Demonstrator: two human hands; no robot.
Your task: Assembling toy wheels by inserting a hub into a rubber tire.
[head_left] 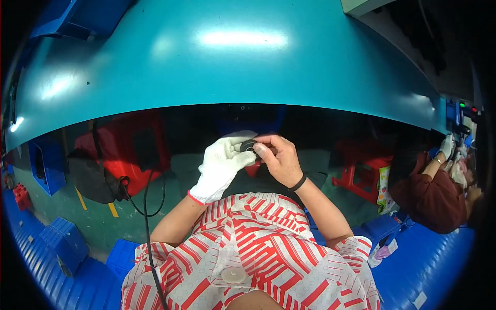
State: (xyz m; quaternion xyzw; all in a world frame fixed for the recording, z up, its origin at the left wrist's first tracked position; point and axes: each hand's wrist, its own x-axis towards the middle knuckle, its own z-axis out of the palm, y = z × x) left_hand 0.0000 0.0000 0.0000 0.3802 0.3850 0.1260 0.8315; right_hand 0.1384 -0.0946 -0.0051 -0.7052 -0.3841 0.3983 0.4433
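Observation:
My left hand (pixel 221 166), in a white knit glove with a red cuff edge, is closed on a small round black part (pixel 248 146) that looks like a ring. From the other side my bare right hand (pixel 280 159) pinches the same part between thumb and fingers. A dark band circles my right wrist. Both hands are held together in front of my body, just short of the table's near edge. The part is small and partly covered by fingers, so its exact kind cannot be made out.
A glossy teal table (pixel 248 72) curves across ahead. Red stools (pixel 124 150) stand at left and right below it. Blue crates (pixel 64 243) sit on the left. A black cable (pixel 148 232) hangs beside my left arm. A co-worker (pixel 434 191) is at far right.

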